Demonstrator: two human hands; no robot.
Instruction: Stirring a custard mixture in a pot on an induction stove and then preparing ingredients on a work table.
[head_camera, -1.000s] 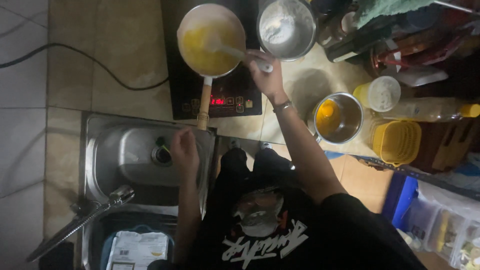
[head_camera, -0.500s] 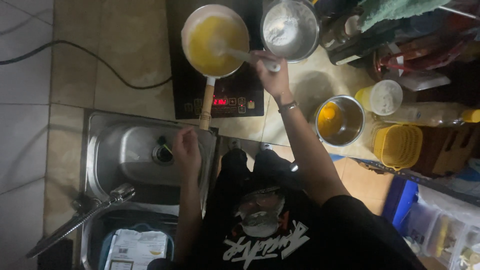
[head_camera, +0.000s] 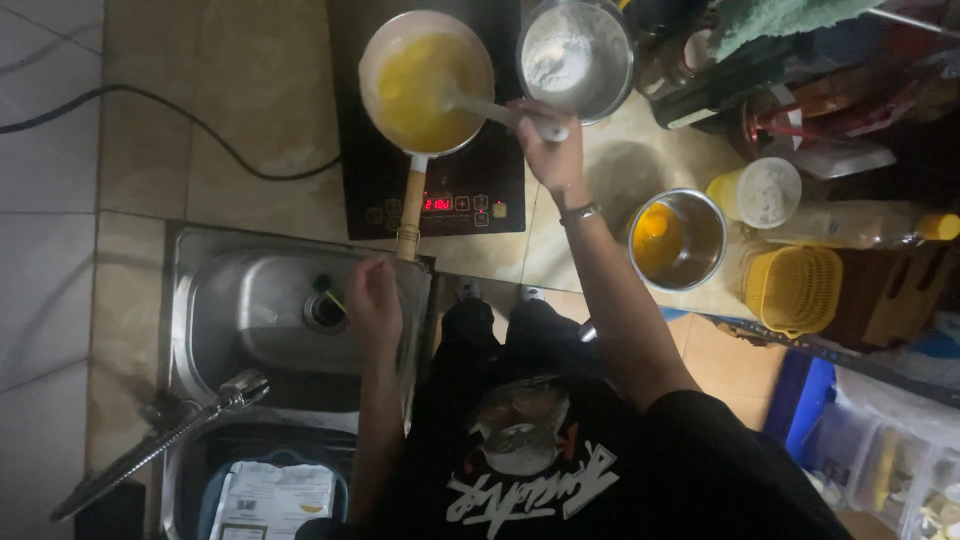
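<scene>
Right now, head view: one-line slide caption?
Right hand stirs yellow mixture in a wooden-handled saucepan on a black induction cooktop; left hand rests by the handle.

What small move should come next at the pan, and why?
Probably close the left hand on the pan's wooden handle. It sits just below the handle's end, while the right hand holds a spatula in the yellow mix, so the pan looks unsteadied.
</scene>
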